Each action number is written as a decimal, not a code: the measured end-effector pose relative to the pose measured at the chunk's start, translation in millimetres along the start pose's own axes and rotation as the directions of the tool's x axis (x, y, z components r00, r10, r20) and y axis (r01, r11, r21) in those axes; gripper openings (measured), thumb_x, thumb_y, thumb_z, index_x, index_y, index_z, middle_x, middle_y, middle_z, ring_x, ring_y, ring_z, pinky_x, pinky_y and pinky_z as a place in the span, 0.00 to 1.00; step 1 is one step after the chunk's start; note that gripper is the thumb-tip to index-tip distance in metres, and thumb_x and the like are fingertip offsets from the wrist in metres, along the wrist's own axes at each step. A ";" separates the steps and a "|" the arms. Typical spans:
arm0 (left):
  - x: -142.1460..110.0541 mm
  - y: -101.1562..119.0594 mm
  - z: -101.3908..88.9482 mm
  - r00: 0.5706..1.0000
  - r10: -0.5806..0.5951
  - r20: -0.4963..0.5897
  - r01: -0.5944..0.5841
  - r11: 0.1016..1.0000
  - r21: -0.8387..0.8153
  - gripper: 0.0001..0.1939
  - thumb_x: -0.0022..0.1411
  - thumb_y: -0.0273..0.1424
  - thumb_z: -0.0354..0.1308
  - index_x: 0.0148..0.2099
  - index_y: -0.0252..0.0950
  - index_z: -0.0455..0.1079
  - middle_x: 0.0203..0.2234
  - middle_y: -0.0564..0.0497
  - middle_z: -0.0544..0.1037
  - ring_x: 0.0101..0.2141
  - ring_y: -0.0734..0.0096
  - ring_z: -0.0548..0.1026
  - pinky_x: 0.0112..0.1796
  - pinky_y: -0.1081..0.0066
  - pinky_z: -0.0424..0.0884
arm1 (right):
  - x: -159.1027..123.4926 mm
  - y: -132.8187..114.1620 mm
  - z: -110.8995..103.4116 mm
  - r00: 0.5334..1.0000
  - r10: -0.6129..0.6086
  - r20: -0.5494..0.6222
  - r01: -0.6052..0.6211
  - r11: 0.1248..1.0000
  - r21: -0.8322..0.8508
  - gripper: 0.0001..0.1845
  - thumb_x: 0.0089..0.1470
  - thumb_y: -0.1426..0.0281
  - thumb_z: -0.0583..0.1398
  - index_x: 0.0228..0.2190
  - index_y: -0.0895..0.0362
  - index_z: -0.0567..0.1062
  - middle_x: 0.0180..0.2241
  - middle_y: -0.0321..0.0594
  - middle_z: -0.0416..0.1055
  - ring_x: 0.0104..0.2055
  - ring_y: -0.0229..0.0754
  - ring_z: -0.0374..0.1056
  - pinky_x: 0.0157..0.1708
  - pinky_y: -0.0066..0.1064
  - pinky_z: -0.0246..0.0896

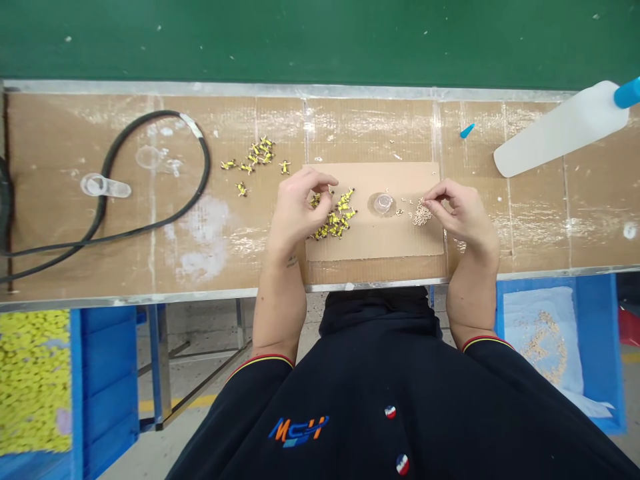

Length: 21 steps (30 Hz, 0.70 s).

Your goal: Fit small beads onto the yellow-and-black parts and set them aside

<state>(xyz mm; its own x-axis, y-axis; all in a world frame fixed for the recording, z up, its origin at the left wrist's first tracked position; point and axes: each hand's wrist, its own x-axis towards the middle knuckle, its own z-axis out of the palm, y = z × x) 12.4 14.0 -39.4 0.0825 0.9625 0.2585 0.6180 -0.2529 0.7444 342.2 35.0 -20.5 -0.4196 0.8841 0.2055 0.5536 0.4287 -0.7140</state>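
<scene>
My left hand [301,205] hovers at the left of a cardboard sheet [370,241], over a pile of small yellow-and-black figures [344,217]. Its thumb and forefinger are curved with a gap between them, and I see nothing held there. My right hand [463,210] has thumb and forefinger pinched together at the edge of a heap of tiny beige pieces [421,214]. Whatever is between those fingertips is too small to make out. Between the hands stands a small clear round cup [383,203], with a few loose beige pieces to its right.
More yellow figures [261,152] lie farther left, near a looped black cable [206,167] and a clear plastic piece [116,188]. A white bottle [560,130] and its blue cap [467,131] lie right. Blue bins [107,380] flank me below the table edge.
</scene>
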 end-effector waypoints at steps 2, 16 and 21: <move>-0.8 1.0 2.7 0.998 -0.015 -0.065 0.011 0.998 -0.063 0.12 0.62 0.26 0.54 0.41 0.40 0.78 0.34 0.50 0.77 0.33 0.71 0.78 0.40 0.65 0.77 | 0.4 -3.2 2.0 0.999 -0.010 -0.049 0.013 0.999 0.052 0.02 0.57 0.70 0.63 0.32 0.52 0.74 0.29 0.35 0.78 0.31 0.40 0.73 0.36 0.35 0.69; -10.2 20.9 18.9 0.999 0.001 -0.034 -0.017 0.884 -0.466 0.14 0.71 0.36 0.48 0.40 0.42 0.75 0.29 0.49 0.75 0.31 0.68 0.74 0.35 0.63 0.74 | 2.5 -18.8 17.5 0.976 -0.091 -0.199 0.148 0.945 0.292 0.05 0.62 0.64 0.64 0.34 0.49 0.80 0.33 0.36 0.77 0.35 0.40 0.74 0.37 0.39 0.73; -20.4 45.5 30.9 0.978 0.205 -0.039 -0.202 0.889 -0.410 0.14 0.72 0.45 0.56 0.48 0.43 0.76 0.25 0.54 0.71 0.25 0.73 0.68 0.32 0.68 0.71 | -0.7 -25.1 35.7 0.997 0.009 -0.080 0.035 0.849 0.527 0.24 0.58 0.55 0.69 0.51 0.46 0.70 0.30 0.30 0.72 0.30 0.38 0.73 0.31 0.35 0.73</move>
<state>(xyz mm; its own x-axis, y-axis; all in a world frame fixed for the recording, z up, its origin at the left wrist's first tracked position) 63.0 -14.1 -29.9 0.1765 0.8858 0.4293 0.2123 -0.4601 0.8621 302.9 16.9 -26.6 -0.3556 0.8999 0.2525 0.0762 0.2971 -0.9518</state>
